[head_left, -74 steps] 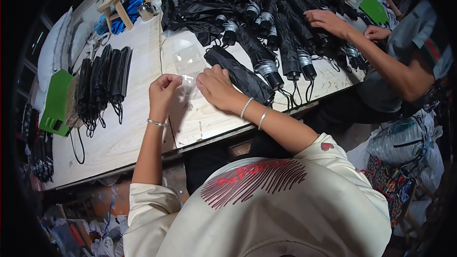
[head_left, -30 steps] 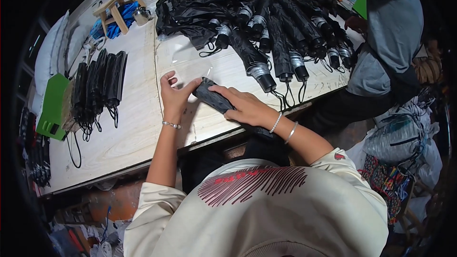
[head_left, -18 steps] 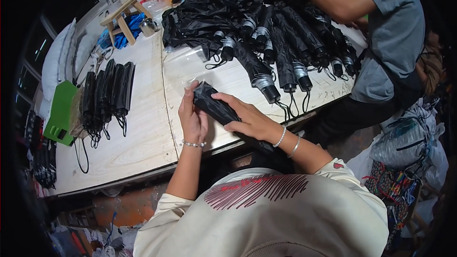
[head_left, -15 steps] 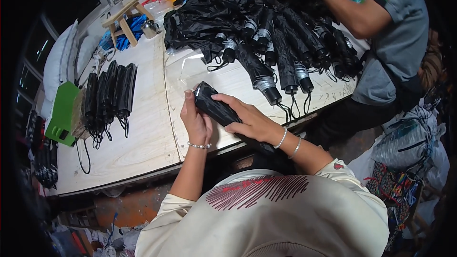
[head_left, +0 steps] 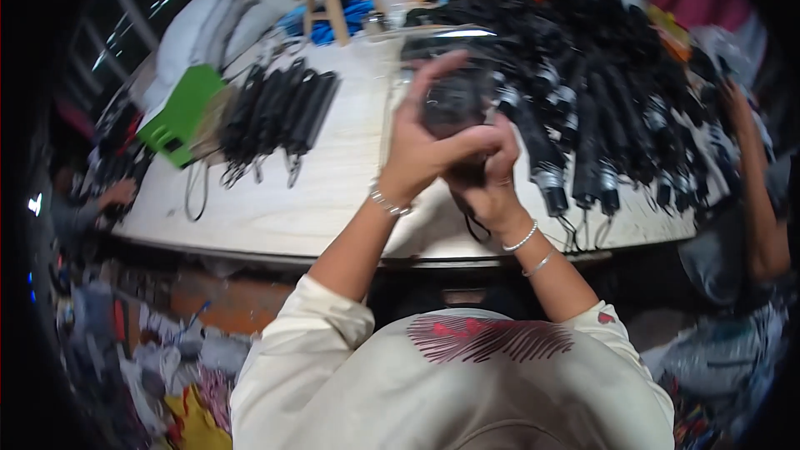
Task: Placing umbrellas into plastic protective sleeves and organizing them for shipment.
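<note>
Two hands: left hand (head_left: 421, 146) and right hand (head_left: 492, 183) are raised together over the table's near edge, both clenched round one folded black umbrella (head_left: 454, 104).
Umbrella: upright between the palms, its top showing above the fingers; a clear sleeve (head_left: 400, 83) seems to surround it, though blur leaves that uncertain.
Strap: a dark loop (head_left: 475, 225) hangs below the right wrist.
Risk, grip: the hands overlap on a smooth rolled shape, so I judge the umbrella could slide down through them if either palm eases.
Risk, sleeve: thin film pulled against the canopy folds could bunch or tear.
Risk, strap: the loop could snag on the bracelets (head_left: 532, 248) just under it.
Left of the hands: a row of black umbrellas (head_left: 279, 112) lies flat on the table (head_left: 333, 192), well apart; a green piece (head_left: 179, 112) beyond it.
Right of and beyond the hands: a big heap (head_left: 600, 92) of umbrellas sits near; a swung elbow could knock its edge loose.
Far right: another person's arm (head_left: 754, 175) reaches toward the heap.
</note>
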The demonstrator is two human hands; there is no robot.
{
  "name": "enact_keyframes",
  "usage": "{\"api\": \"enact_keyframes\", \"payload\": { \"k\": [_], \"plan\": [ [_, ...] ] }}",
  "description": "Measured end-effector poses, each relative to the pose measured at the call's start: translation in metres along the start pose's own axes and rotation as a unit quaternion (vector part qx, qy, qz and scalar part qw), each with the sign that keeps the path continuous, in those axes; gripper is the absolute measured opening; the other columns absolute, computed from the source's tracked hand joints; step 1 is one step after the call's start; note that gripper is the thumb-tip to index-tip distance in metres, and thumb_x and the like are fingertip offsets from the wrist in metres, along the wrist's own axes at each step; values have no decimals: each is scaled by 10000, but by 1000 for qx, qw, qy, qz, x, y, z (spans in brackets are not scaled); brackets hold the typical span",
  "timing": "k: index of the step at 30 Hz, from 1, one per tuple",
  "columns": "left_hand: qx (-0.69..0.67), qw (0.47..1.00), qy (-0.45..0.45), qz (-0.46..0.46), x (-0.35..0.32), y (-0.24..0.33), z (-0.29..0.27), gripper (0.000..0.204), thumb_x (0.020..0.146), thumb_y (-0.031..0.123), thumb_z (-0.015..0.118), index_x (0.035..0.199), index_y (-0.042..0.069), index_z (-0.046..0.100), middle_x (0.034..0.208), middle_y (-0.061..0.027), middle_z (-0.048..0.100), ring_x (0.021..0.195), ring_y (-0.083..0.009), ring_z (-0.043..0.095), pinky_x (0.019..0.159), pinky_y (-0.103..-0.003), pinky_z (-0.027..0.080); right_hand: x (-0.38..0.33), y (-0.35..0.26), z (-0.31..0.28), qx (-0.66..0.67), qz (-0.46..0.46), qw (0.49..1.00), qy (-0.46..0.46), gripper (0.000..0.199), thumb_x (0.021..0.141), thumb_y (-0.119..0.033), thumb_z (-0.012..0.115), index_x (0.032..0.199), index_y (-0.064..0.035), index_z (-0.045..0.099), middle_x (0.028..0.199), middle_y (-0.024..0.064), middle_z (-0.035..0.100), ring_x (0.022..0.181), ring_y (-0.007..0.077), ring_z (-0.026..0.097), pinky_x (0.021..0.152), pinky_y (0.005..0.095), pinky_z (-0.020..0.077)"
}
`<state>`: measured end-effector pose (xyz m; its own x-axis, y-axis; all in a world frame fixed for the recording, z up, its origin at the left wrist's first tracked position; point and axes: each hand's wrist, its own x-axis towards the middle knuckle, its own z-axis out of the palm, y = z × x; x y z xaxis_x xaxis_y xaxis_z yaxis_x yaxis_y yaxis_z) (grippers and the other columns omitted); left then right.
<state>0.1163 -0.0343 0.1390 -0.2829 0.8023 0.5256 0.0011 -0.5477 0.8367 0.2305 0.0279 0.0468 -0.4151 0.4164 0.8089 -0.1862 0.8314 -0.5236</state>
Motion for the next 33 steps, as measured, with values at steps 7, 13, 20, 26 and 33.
{"api": "enact_keyframes", "payload": {
  "k": [7, 13, 20, 26, 33],
  "plan": [
    [185, 966, 21, -181, -80, -131, -29, 591, 708, 83, 818, 1216, 21, 522, 1077, -108, 657, 942, -187, 632, 855, -302, 513, -90, 49, 14, -97, 204, 951, -212, 715, 784, -76, 641, 1422, -4, 329, 1397, 289, 319, 1286, 437, 330, 1077, 447, 299],
    [104, 950, 172, -237, -66, -80, -69, 689, 704, 20, 772, 1284, 157, 426, 917, -185, 645, 618, -225, 643, 483, -299, 544, -88, 20, -18, -276, 121, 919, -253, 590, 844, -174, 576, 1395, -49, 407, 1346, 266, 363, 1197, 440, 358, 1054, 524, 259],
    [554, 764, 323, -73, 9, -36, -291, 700, 671, 415, 823, 1196, 46, 543, 1007, -183, 674, 858, -306, 648, 791, -396, 513, -92, 9, -19, -351, 154, 866, -322, 506, 918, -252, 493, 1403, -125, 427, 1329, 263, 398, 1218, 444, 343, 1034, 593, 228],
    [716, 616, 285, -164, 11, -52, -415, 837, 662, 621, 751, 1216, 23, 560, 1078, -190, 670, 955, -361, 646, 830, -412, 504, -89, 9, -21, -317, 185, 868, -335, 486, 958, -287, 444, 1423, -151, 411, 1403, 294, 365, 1329, 506, 268, 1080, 640, 155],
    [734, 569, 250, -273, 30, -62, -403, 810, 737, 700, 628, 1277, 104, 529, 1179, -210, 620, 1065, -402, 598, 896, -522, 474, -94, 10, -21, -321, 173, 877, -312, 498, 946, -300, 456, 1421, -159, 415, 1356, 277, 390, 1300, 487, 304, 1065, 648, 173]
  ]
}}
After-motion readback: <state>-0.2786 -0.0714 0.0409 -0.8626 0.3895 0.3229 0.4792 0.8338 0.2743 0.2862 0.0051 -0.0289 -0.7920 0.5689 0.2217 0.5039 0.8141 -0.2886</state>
